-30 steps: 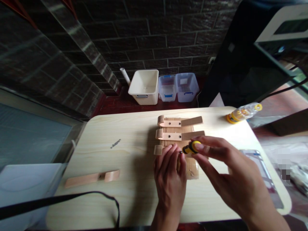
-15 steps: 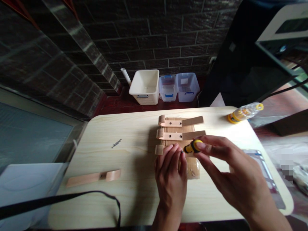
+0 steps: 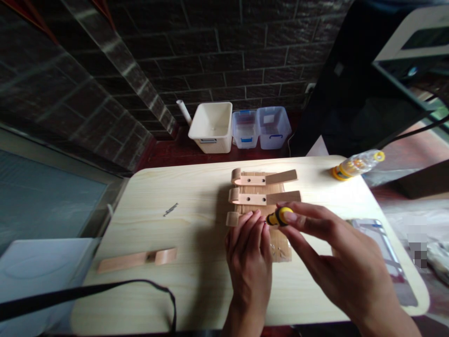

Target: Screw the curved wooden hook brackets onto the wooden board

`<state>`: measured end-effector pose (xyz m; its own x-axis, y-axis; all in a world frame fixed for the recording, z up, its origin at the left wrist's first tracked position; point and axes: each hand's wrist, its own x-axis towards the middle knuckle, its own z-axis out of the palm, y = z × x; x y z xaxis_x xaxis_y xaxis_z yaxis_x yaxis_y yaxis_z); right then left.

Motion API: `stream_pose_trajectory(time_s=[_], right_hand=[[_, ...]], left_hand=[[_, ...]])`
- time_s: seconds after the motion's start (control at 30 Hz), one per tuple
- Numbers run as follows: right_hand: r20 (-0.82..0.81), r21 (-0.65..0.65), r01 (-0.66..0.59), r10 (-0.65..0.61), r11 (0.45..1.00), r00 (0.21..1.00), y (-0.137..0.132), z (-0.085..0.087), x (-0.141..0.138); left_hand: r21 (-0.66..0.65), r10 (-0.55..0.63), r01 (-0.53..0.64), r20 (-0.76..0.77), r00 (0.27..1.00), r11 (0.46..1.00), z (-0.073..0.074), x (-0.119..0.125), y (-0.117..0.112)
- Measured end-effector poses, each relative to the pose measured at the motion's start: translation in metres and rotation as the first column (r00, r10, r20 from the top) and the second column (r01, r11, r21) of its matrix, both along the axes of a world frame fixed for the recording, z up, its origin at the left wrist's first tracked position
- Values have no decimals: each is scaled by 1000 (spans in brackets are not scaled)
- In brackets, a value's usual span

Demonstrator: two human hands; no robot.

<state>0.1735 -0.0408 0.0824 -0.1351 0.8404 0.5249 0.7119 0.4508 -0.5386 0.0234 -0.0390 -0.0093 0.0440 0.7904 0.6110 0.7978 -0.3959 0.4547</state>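
Observation:
My right hand (image 3: 333, 257) pinches a small screwdriver (image 3: 277, 217) with a yellow and black handle, its tip pointing left at my left hand. My left hand (image 3: 249, 255) lies fingers-down on a wooden hook piece (image 3: 232, 218), pressing it onto a wooden board (image 3: 280, 250). Two more curved wooden hook pieces (image 3: 263, 179) (image 3: 264, 198) lie across the board's far part, each with two holes.
On the pale wooden table (image 3: 196, 281), another hook piece (image 3: 136, 258) lies near left, with a small metal part (image 3: 170, 209) farther back. A plastic bottle (image 3: 358, 164) is far right. A black strap (image 3: 105, 290) crosses the front edge. Bins (image 3: 210, 126) stand on the floor behind.
The screwdriver handle has turned slightly in my right fingers. Both hands stay in nearly the same place.

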Motion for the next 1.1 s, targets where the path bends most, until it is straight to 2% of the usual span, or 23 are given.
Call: stream_pose_trajectory(time_s=[0.4,0.67,1.1], right_hand=[[-50,10,44,-44,999,998,3,-3,-1],[-86,-36,-68,64,997,994,0,-1,0],[-76,-17,0,-1,1000,997,3,-2,2]], left_hand=[[-4,5,-5,-1,1000,1000,-1,1,0],[5,15,-15,-16,1000,1000,-1,2,0],[4,9,-9,3,1000,1000,-1,1,1]])
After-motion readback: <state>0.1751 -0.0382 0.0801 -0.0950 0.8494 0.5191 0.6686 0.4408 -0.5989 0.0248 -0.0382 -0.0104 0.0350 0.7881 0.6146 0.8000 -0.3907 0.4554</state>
